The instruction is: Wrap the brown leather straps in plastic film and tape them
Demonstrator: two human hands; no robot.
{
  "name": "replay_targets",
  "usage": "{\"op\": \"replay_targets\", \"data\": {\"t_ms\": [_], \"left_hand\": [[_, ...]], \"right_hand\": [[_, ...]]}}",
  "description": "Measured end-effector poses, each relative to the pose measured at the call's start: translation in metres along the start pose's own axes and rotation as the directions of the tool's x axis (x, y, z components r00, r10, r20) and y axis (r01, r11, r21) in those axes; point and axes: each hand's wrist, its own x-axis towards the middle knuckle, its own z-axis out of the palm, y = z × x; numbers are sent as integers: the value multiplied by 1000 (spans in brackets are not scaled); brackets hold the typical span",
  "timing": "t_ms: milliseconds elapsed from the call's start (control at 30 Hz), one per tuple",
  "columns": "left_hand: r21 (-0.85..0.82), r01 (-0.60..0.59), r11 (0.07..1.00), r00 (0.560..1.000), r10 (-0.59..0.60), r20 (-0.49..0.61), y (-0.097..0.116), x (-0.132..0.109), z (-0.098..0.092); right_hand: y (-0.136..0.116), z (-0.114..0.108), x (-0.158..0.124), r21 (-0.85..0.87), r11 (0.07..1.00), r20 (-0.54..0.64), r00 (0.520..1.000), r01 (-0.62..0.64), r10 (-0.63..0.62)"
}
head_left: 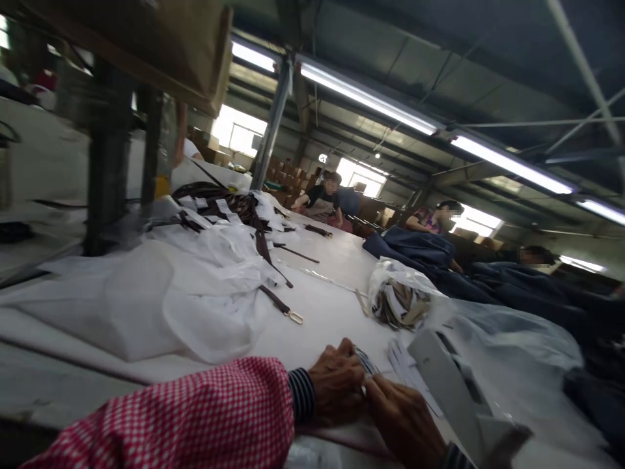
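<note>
Low in the head view, my left hand (336,384) is closed, its fingers bent, at the table's near edge. Its sleeve is red-and-white checked with a striped cuff. My right hand (403,413) meets it, thumb and fingers pinched together. Between them shows a small grey-and-white piece (364,360), mostly covered by the fingers; its kind is unclear. Beyond the hands lies a dark brown strap (276,299) with a gold-coloured metal buckle (295,318). Right of my hands are white paper strips (407,365) and a grey box-like holder (452,384), leaning in view.
White translucent sheeting (137,293) covers the table's left side, with a heap of brown straps (239,202) behind. A clear bag (400,296) holds brown and white strips. Dark blue cloth (415,251) lies at right. Several people work farther back.
</note>
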Motion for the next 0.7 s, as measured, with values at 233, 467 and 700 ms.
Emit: {"op": "replay_targets", "data": {"t_ms": [233,467,700], "left_hand": [[-190,39,981,999,-44,-25,-9,5,1],[-372,230,899,973,-226,55,-10,15,-28],[-493,327,807,945,-296,142,-18,25,-43]], "right_hand": [[-25,-7,-17,9,966,14,966,-259,259],[-22,0,-21,119,940,-122,935,-320,334],[-17,8,-9,95,945,-212,921,-312,326]]}}
